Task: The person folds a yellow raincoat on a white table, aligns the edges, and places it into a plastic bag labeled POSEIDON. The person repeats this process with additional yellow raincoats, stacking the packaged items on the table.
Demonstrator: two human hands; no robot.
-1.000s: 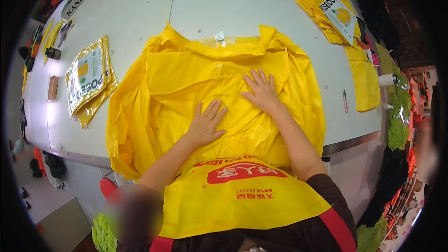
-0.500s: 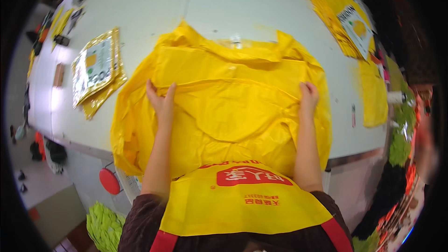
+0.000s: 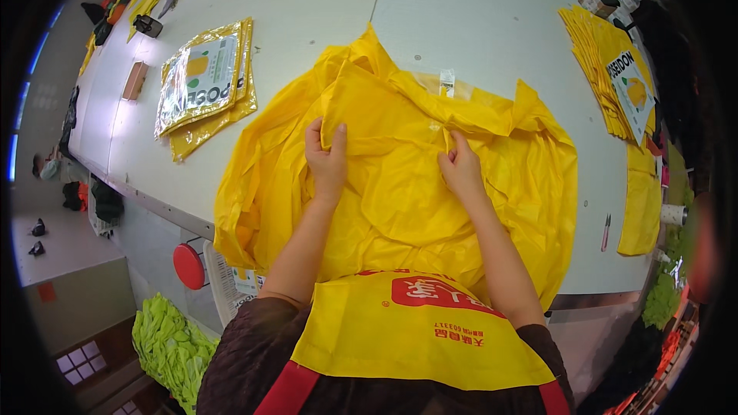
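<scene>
A yellow raincoat [image 3: 392, 200] of thin, smooth fabric lies spread over the near edge of the table, its collar end away from me. My left hand [image 3: 328, 165] pinches an edge of a layer left of the middle, thumb up. Nearer the collar's centre, my right hand [image 3: 463, 169] is closed on another bit of the fabric, fingertips pressed together. Between the hands the upper layer sags in loose folds. A clear strip with a small white label [image 3: 447, 81] shows behind the neckline. The coat's lower part bunches up against my yellow apron [image 3: 415, 346].
Glossy yellow packages [image 3: 201, 81] lie on the pale table [image 3: 307, 0] at left. A stack of folded yellow pieces [image 3: 607, 69] and small pink-handled snips [image 3: 606, 232] are at right. A red stool [image 3: 189, 266] and a lime-green heap [image 3: 173, 346] stand below the left edge.
Both hands have come closer together, the right one moving inward toward the neckline. The raincoat's top layer has slackened and refolded between them. The whole view has turned slightly.
</scene>
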